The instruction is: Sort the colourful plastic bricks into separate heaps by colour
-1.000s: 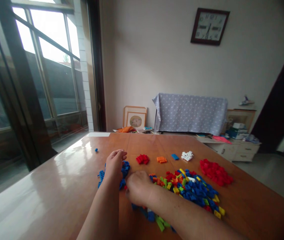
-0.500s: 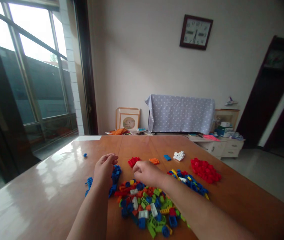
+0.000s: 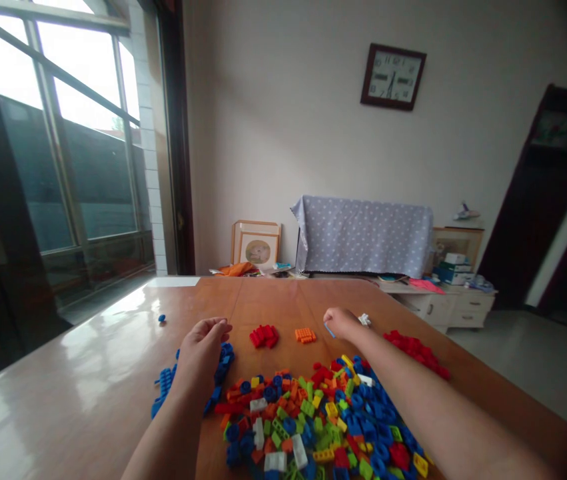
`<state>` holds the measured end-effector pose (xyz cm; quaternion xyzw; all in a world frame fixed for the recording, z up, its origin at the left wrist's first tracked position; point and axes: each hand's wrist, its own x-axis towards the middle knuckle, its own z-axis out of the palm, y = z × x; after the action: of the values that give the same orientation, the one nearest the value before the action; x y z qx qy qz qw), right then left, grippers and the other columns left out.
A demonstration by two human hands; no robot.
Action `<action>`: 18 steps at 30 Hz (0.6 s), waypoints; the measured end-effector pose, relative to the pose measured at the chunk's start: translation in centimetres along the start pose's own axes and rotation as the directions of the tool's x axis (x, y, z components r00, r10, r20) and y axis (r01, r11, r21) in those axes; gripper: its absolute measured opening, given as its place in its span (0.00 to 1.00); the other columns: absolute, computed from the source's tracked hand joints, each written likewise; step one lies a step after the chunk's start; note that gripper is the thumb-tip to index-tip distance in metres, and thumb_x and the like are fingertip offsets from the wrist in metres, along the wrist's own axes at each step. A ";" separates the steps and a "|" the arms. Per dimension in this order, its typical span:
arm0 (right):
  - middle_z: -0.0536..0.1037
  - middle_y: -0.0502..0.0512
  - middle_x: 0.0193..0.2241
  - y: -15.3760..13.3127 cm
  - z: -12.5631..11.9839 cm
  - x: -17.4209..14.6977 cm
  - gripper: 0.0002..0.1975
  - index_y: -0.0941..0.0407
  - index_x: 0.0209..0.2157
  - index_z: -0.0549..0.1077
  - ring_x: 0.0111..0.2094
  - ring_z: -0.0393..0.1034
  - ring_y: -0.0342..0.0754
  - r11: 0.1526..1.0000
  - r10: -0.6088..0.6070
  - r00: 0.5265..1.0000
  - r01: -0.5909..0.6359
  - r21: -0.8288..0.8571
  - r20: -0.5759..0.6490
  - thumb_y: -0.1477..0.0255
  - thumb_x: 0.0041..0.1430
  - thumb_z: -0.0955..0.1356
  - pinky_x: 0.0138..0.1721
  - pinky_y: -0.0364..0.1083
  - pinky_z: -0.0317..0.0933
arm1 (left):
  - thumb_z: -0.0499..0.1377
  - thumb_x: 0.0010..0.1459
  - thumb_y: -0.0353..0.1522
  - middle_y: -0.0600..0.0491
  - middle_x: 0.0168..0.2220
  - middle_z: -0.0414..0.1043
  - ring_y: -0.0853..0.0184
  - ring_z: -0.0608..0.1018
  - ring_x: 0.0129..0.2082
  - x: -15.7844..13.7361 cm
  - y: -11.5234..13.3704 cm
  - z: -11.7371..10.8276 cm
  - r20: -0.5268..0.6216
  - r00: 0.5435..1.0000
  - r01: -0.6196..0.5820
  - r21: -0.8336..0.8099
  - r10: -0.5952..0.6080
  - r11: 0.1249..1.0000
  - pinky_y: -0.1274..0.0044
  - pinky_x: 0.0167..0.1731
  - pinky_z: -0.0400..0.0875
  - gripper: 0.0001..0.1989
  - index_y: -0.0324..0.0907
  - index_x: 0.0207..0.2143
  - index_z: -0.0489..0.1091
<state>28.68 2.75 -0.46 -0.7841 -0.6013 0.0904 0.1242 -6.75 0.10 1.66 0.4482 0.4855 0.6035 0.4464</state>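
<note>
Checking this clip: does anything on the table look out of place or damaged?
One small blue piece sits alone toward the far left of the table, apart from the blue bricks near the left hand. It looks like a stray, though it may be deliberate. I see no damage.

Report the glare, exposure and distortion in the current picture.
Head view: window blown out to white at the top; pale glare streaks across the left of the table; clock leans; upper right corner darkened; bricks keep distinct colours.
</note>
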 end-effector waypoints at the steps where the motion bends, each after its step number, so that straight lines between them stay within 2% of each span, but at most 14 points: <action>1: 0.76 0.57 0.49 0.0 0.3 0.4 0.15 0.58 0.50 0.73 0.45 0.74 0.50 1.000 -0.005 1.000 0.005 -0.008 0.008 0.63 0.67 0.68 0.47 0.54 0.71 | 0.67 0.44 0.44 0.45 0.35 0.80 0.57 0.80 0.37 0.0 0.0 0.0 0.000 1.000 -0.005 -0.001 0.005 1.000 0.74 0.31 0.71 0.18 0.41 0.35 0.76; 7: 0.74 0.58 0.52 0.5 0.4 1.7 0.16 0.57 0.53 0.72 0.48 0.73 0.52 0.998 -0.003 1.000 0.003 -0.057 0.000 0.64 0.67 0.68 0.49 0.55 0.70 | 0.68 0.42 0.45 0.44 0.35 0.80 0.56 0.80 0.37 -0.1 0.0 0.1 0.001 1.000 -0.008 0.019 0.008 1.000 0.73 0.31 0.72 0.20 0.41 0.34 0.76; 10: 0.77 0.57 0.48 1.3 0.2 1.9 0.14 0.57 0.49 0.74 0.46 0.73 0.51 0.997 0.012 1.000 -0.013 -0.075 -0.017 0.65 0.67 0.68 0.48 0.54 0.69 | 0.68 0.44 0.46 0.44 0.35 0.80 0.56 0.80 0.38 -0.1 -0.3 0.1 0.015 1.000 -0.018 0.026 0.018 0.999 0.73 0.33 0.72 0.20 0.41 0.35 0.76; 13: 0.80 0.56 0.44 1.9 0.1 1.9 0.09 0.54 0.43 0.78 0.45 0.73 0.51 0.998 -0.014 0.999 0.012 -0.069 -0.030 0.70 0.61 0.70 0.46 0.48 0.64 | 0.68 0.44 0.46 0.44 0.36 0.80 0.56 0.80 0.39 0.1 -0.5 0.2 0.025 0.999 -0.021 0.031 0.020 0.999 0.73 0.33 0.72 0.21 0.41 0.35 0.76; 18: 0.81 0.53 0.46 2.2 0.4 1.9 0.16 0.50 0.43 0.81 0.47 0.72 0.49 0.994 -0.102 0.995 0.101 -0.042 -0.008 0.74 0.50 0.72 0.45 0.41 0.59 | 0.68 0.43 0.46 0.45 0.35 0.80 0.57 0.80 0.37 0.0 -0.4 0.3 0.028 1.000 -0.009 0.040 0.007 0.999 0.74 0.32 0.71 0.21 0.41 0.34 0.76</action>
<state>31.08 4.11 -1.53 -0.7554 -0.6414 0.0677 0.1153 -6.41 0.19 1.35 0.4673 0.4893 0.5892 0.4417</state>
